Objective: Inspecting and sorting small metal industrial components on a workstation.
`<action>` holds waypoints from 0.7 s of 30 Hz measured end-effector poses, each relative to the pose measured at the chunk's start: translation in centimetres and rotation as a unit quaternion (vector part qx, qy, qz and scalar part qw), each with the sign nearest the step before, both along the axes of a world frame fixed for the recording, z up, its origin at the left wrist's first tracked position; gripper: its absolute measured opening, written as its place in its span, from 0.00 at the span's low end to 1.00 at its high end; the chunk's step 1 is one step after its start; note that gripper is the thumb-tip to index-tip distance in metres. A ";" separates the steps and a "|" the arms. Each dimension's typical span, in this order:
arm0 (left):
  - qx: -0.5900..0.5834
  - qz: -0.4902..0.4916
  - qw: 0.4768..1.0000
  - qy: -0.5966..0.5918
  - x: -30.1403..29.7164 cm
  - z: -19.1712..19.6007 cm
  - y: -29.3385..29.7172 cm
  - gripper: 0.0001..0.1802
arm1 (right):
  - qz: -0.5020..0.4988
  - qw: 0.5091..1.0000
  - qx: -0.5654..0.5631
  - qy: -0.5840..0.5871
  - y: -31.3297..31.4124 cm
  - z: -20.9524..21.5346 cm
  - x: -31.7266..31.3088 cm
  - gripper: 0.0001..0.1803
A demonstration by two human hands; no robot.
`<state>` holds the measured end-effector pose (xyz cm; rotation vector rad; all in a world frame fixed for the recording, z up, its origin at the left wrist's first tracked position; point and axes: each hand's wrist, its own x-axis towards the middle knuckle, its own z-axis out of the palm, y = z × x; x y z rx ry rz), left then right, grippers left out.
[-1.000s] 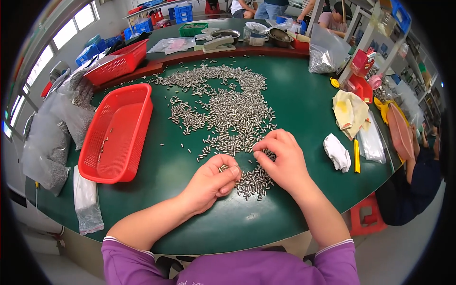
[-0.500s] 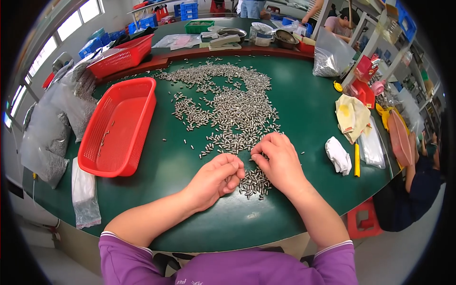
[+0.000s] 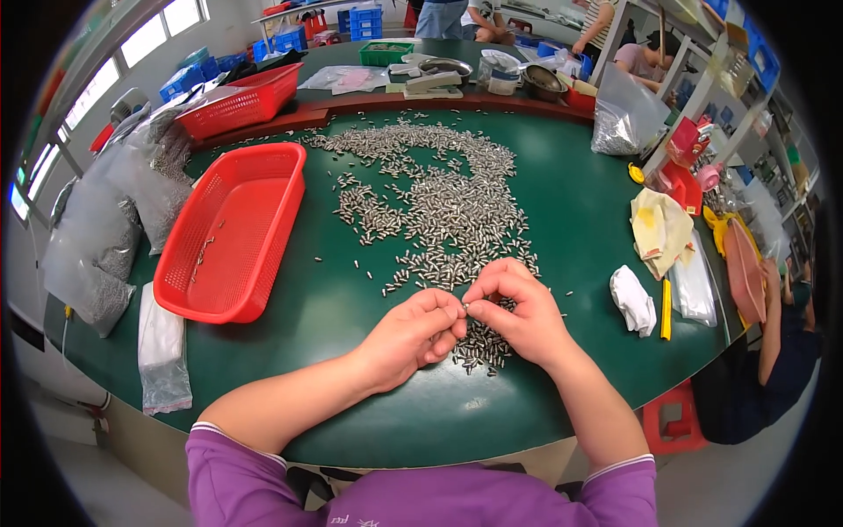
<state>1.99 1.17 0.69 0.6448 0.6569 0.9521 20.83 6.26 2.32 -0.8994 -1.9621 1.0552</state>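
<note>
While the view runs from the left rim, clear plastic bags of small metal parts (image 3: 105, 228) lie slumped at the table's left edge, one smaller bag (image 3: 162, 356) hanging over the near rim. Just right of them sits a red mesh basket (image 3: 230, 233), long axis running away from the person, with only a few stray pieces on its floor. A second red basket (image 3: 241, 98) rests farther back.

Centre: green table (image 3: 571, 202) carries a broad scatter of small metal pins (image 3: 439, 202), densest in the middle, thinning toward the near edge. A small heap of the same pins (image 3: 481, 344) lies directly under and between the hands.

Left hand (image 3: 413, 338): fingers curled narrow, thumb and forefinger pinched together toward the right. Right hand (image 3: 518, 312): fingers likewise narrow, tips meeting the left hand's tips. One pin (image 3: 466, 306) appears held at the meeting point, above the heap; too small to tell its long axis with certainty. Both hands are equally near it; the main scatter lies just beyond the fingertips, away from the person.

Open room: bare green felt left of the left hand up to the basket, and right of the right hand up to a crumpled white cloth (image 3: 634, 300) and a yellow strip (image 3: 666, 309). Yellow cloth (image 3: 659, 227) and clear bags lie farther right; another person's arm (image 3: 773, 307) shows at the right rim.
</note>
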 end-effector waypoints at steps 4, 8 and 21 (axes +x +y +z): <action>0.011 -0.008 1.000 -0.007 0.0 0.3 -0.1 0.05 | 0.016 0.999 0.031 0.027 0.0 0.0 -0.1 0.06; 0.016 -0.018 1.000 0.009 0.0 0.2 -0.3 0.06 | 0.038 0.995 0.091 0.009 -0.2 0.3 -0.2 0.07; 0.044 -0.022 0.999 -0.014 -0.1 -0.1 -0.1 0.10 | -0.115 0.987 0.101 0.039 0.5 0.5 0.4 0.06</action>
